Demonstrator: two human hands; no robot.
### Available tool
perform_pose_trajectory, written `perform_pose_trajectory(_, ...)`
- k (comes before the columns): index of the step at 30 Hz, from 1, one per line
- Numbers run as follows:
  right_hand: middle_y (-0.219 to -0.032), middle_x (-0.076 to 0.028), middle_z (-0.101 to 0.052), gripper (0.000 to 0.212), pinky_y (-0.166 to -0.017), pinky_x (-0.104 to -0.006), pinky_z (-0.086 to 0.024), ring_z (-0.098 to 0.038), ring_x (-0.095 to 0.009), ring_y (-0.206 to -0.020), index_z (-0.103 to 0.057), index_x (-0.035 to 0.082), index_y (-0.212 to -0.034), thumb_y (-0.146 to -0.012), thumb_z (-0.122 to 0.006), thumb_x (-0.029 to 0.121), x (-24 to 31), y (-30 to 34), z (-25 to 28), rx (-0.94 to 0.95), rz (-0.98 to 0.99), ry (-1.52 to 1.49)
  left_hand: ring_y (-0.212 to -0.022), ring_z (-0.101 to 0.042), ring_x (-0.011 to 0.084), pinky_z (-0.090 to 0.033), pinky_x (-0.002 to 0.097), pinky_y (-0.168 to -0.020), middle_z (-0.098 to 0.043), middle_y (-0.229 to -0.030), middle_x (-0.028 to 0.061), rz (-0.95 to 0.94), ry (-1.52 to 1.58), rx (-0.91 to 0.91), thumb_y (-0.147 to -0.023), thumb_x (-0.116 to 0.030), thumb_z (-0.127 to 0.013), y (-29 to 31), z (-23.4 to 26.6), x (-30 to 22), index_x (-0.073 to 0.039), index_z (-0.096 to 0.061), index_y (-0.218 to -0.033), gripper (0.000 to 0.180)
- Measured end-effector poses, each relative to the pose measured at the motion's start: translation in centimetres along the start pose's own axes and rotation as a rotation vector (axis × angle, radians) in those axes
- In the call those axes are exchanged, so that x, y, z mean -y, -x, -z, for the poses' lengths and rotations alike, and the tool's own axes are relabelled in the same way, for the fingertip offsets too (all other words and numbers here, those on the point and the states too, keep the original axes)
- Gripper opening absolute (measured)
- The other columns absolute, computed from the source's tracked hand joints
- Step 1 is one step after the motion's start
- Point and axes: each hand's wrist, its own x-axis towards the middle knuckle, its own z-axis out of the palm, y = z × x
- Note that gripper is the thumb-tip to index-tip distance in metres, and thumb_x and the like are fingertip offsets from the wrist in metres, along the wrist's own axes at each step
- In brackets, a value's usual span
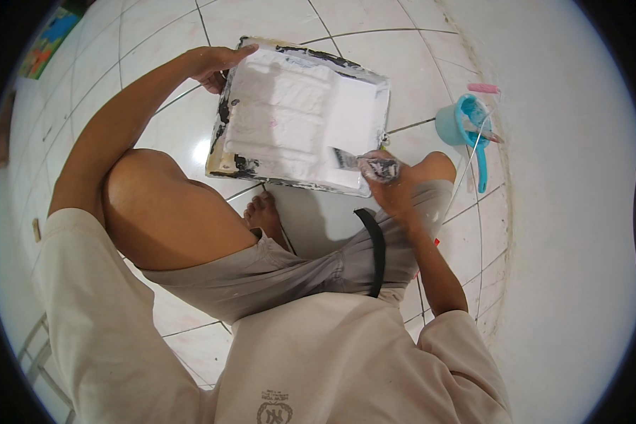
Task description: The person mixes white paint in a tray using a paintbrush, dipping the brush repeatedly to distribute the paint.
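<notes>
A paint tray [226, 106] with a smeared black and white rim lies tilted in front of my legs. Thick white paint coats its ribbed slope, and smooth white paint fills the well on the right. My left hand [218, 65] grips the tray's far left corner, thumb over the rim and fingers below it. In my right hand [385, 177], closed round a paint-smeared handle, is a paintbrush [345, 159] with a dark, flat end. That end points left, over the near right part of the tray. Whether it touches the paint I cannot tell.
To the right stands a light-blue dipper [449, 126] with a long handle, holding a paint-smeared tool. A pink paint roller [483, 88] is beside it, against the white wall [565, 177]. White floor tiles [166, 32] surround my bent legs and bare foot [263, 212].
</notes>
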Motion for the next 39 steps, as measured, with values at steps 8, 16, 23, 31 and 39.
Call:
perform_pose_trajectory(8, -0.065, -0.007, -0.059, 0.014, -0.057, -0.0269, -0.045, -0.055, -0.010, -0.059, -0.061, 0.001, -0.079, -0.076, -0.068, 0.012, 1.4, 1.1, -3.2, -0.207, -0.098, 0.145, -0.095, -0.060, 0.0331, -0.048, 0.0401, -0.079, -0.058, -0.109, 0.0245, 0.002, 0.000, 0.025, -0.077, -0.079, -0.031, 0.3, -0.3, -0.7, -0.001, -0.052, -0.122, 0.093)
perform_pose_trajectory(16, -0.065, -0.007, -0.058, 0.010, -0.057, -0.0272, -0.045, -0.054, -0.011, -0.060, -0.060, 0.000, -0.078, -0.076, -0.065, 0.009, 2.7, 0.6, -3.2, -0.109, 0.009, 0.207, -0.082, -0.062, 0.0276, -0.050, 0.0394, -0.074, -0.061, -0.095, 0.0207, -0.029, -0.011, 0.036, -0.076, -0.080, -0.031, 0.2, -0.2, -0.5, 0.004, -0.057, -0.112, 0.094)
perform_pose_trajectory(23, -0.073, -0.011, -0.061, 0.012, -0.061, -0.0287, -0.046, -0.058, -0.017, -0.064, -0.061, 0.001, -0.084, -0.075, -0.066, 0.007, 1.4, 0.4, -2.2, -0.034, 0.121, 0.071, -0.087, -0.061, 0.0301, -0.050, 0.0410, -0.078, -0.060, -0.098, 0.0227, -0.013, -0.006, -0.012, -0.075, -0.081, -0.032, -0.1, -0.5, -0.5, 0.004, -0.055, -0.115, 0.097)
perform_pose_trajectory(31, -0.077, -0.010, -0.062, 0.013, -0.065, -0.0263, -0.047, -0.058, -0.014, -0.070, -0.062, -0.003, -0.086, -0.076, -0.068, 0.002, 2.7, -0.2, -1.4, 0.100, 0.309, 0.051, -0.089, -0.061, 0.0310, -0.050, 0.0414, -0.078, -0.058, -0.101, 0.0263, -0.007, -0.034, -0.005, -0.075, -0.080, -0.032, 0.5, -0.5, -0.9, 0.006, -0.054, -0.116, 0.098)
perform_pose_trajectory(39, -0.077, -0.012, -0.063, 0.015, -0.065, -0.0305, -0.049, -0.062, -0.021, -0.069, -0.063, 0.000, -0.089, -0.076, -0.067, 0.006, -0.3, -0.2, 0.8, 0.044, 0.278, 0.148, -0.097, -0.060, 0.0353, -0.048, 0.0405, -0.080, -0.056, -0.112, 0.0271, 0.000, -0.022, 0.033, -0.075, -0.080, -0.032, -0.2, -0.2, -0.8, 0.000, -0.052, -0.122, 0.095)
